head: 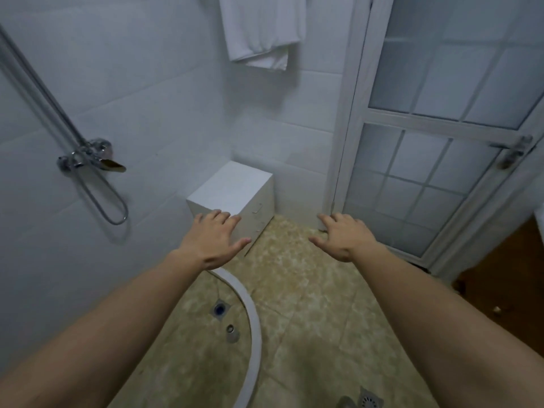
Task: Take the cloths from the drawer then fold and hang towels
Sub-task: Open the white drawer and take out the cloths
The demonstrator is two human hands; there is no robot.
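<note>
Head view | drawer cabinet [235,187] seen shut, nothing taken | left hand [213,240], right hand [343,235] spread, empty | one towel [262,28] hung on wall

No text, label, brand, number or sign can be read anywhere in the head view.
</note>
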